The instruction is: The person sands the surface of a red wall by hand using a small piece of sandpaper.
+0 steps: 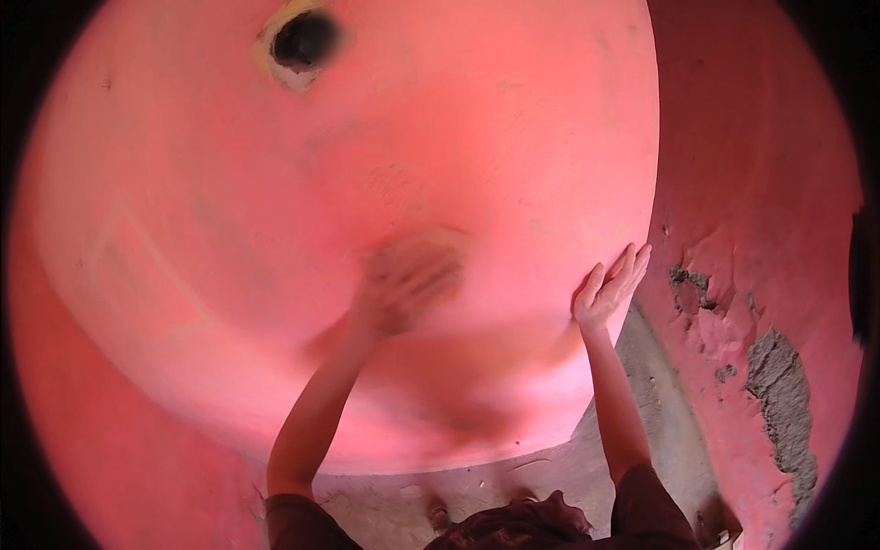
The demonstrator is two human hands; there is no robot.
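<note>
A pink-painted wall (227, 192) fills most of the view in front of me. My left hand (412, 278) lies against its middle, blurred by motion. A faint curved outline shows just beyond the fingertips; whether a thin sheet is under the palm, I cannot tell. Near the wall's right vertical edge, my right hand (612, 289) rests on the painted surface with its fingers spread and nothing in them. Shadows of my arms fall on the wall below both hands.
A rough-edged dark hole (302, 40) opens high in the wall. To the right, a darker pink side wall (749, 151) has peeling paint and a patch of bare grey plaster (780, 385). Grey floor (660, 399) runs along the base. A box-like object (727, 538) sits at the lower right.
</note>
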